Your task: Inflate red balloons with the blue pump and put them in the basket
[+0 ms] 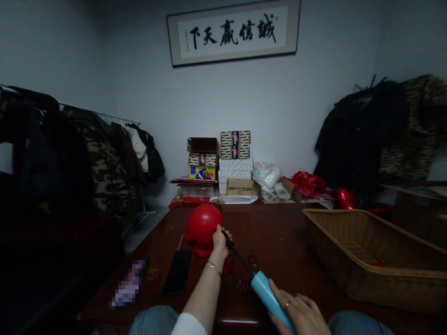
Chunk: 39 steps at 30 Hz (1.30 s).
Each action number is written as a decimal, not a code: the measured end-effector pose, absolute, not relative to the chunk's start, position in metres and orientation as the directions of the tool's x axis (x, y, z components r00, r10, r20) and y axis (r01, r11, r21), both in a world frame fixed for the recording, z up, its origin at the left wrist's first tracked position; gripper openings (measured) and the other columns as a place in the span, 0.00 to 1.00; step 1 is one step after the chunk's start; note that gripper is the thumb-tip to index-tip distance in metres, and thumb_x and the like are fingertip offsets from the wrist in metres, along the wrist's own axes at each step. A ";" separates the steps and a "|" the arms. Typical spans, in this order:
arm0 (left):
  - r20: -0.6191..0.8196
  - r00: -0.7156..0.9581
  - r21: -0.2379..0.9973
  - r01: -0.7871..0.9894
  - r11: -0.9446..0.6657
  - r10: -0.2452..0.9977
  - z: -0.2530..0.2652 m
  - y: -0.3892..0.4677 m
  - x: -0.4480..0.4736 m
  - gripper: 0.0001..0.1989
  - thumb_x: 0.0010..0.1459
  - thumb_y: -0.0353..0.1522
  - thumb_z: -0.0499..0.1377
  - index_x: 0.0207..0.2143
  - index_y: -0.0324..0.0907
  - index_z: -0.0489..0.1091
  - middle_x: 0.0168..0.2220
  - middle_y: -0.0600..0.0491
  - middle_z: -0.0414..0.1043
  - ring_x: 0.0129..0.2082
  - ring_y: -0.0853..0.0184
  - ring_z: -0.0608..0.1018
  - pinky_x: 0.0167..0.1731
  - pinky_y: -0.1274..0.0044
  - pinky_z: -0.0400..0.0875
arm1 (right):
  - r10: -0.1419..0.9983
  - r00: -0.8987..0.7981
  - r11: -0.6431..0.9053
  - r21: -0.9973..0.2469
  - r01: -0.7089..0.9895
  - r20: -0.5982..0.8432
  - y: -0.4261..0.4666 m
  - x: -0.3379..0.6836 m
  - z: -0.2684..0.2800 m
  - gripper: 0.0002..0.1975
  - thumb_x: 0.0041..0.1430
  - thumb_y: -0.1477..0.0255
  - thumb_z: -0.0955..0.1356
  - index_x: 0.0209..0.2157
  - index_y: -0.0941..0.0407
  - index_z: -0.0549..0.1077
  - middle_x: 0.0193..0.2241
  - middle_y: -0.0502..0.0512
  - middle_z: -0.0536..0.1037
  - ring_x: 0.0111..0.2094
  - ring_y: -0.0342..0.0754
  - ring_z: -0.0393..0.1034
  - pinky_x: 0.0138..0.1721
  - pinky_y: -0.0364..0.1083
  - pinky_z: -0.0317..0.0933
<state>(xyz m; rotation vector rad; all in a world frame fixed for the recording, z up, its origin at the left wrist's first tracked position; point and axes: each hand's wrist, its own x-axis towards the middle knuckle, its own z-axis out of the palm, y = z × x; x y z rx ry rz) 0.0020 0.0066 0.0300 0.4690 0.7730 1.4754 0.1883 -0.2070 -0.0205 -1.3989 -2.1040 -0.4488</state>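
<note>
A partly inflated red balloon (205,221) is over the table, left of the middle. My left hand (219,239) is closed around the balloon's neck, where it meets the black nozzle end of a hand balloon pump (267,293). The pump slants down to the right, its thin black rod drawn out of the light blue barrel. My right hand (298,311), with a ring on one finger, grips that barrel near the front edge. Limp red balloons (201,251) seem to lie under the inflated one. My left fingers hide the join between balloon and nozzle.
On the dark red table (268,228) lie a black phone (178,272), rubber bands (152,271) and a blurred-out item (128,284). A large wicker basket (370,274) stands at the right. Stacked boxes (235,174) and plastic bags (267,175) fill the back.
</note>
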 end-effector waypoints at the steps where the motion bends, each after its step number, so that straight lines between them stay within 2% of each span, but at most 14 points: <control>1: -0.171 -0.073 0.709 -0.701 0.072 0.982 0.030 0.007 0.001 0.14 0.62 0.39 0.48 0.25 0.43 0.55 0.15 0.60 0.55 0.12 0.75 0.61 0.13 0.82 0.53 | 0.732 -0.291 0.398 -0.039 0.917 0.616 -0.206 0.187 -0.019 0.32 0.54 0.65 0.67 0.60 0.47 0.55 0.45 0.49 0.76 0.38 0.50 0.75 0.38 0.48 0.65; 12: -0.148 -0.046 0.707 -0.704 0.073 0.988 0.029 0.004 0.000 0.14 0.61 0.40 0.48 0.25 0.42 0.55 0.16 0.59 0.55 0.12 0.75 0.61 0.14 0.83 0.53 | 0.815 -0.230 0.364 -0.161 0.917 0.531 -0.199 0.168 0.003 0.25 0.57 0.66 0.64 0.57 0.48 0.61 0.46 0.50 0.76 0.43 0.48 0.73 0.43 0.48 0.62; 23: -0.172 -0.007 0.721 -0.683 0.121 0.985 0.027 -0.006 0.010 0.16 0.58 0.44 0.51 0.25 0.43 0.56 0.15 0.60 0.56 0.12 0.75 0.60 0.14 0.82 0.51 | 0.915 -0.123 0.254 -0.313 0.915 0.384 -0.183 0.141 0.024 0.23 0.59 0.67 0.61 0.57 0.53 0.62 0.46 0.56 0.75 0.44 0.51 0.70 0.47 0.50 0.54; 39: -0.221 -0.017 0.744 -0.649 0.158 0.975 0.023 -0.013 0.020 0.16 0.58 0.43 0.51 0.25 0.43 0.55 0.14 0.60 0.57 0.12 0.74 0.61 0.14 0.81 0.53 | 0.928 -0.089 0.209 -0.310 0.927 0.361 -0.167 0.129 0.026 0.24 0.59 0.69 0.61 0.57 0.52 0.61 0.46 0.57 0.75 0.45 0.51 0.69 0.47 0.50 0.52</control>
